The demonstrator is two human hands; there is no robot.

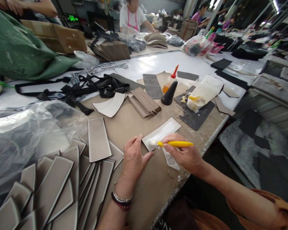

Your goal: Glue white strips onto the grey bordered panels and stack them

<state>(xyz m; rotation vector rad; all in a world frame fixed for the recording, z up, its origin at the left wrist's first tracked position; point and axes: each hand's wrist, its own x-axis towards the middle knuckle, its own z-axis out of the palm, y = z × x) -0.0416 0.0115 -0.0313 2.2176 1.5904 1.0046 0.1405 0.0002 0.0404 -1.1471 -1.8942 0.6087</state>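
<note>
Left hand (134, 155) lies at the left end of a pale panel (168, 127), its thumb and fingers parted around the corner; right hand (183, 155) is closed on a yellow-handled tool (179, 144), its whitish working end down on the panel. Hands are apart from each other, the panel lying flat on the board-covered table (146, 198) between and ahead of them. The tool's tip is blurred into the white matter there; it is probably a brush, but bristles cannot be made out. Main risk, judged: a stroke drags the panel askew if the left hand bears on it only lightly, and how hard it presses cannot be told. Second: white matter heaped near the left end could run over the border onto the thumb or the board. Third: a pale scrap (171, 160) just below the right hand could stick to the wrist. Edges: the table's flecked near edge runs diagonally under the right forearm, with a drop beyond. Left side is tight, a pile of bordered panels (55, 179) fanning close to the left wrist. Toward the far side, a black cone (170, 93) and a stack of strips (145, 102) limit reach; bare board remains between strips and panel, and more below the left hand.
</note>
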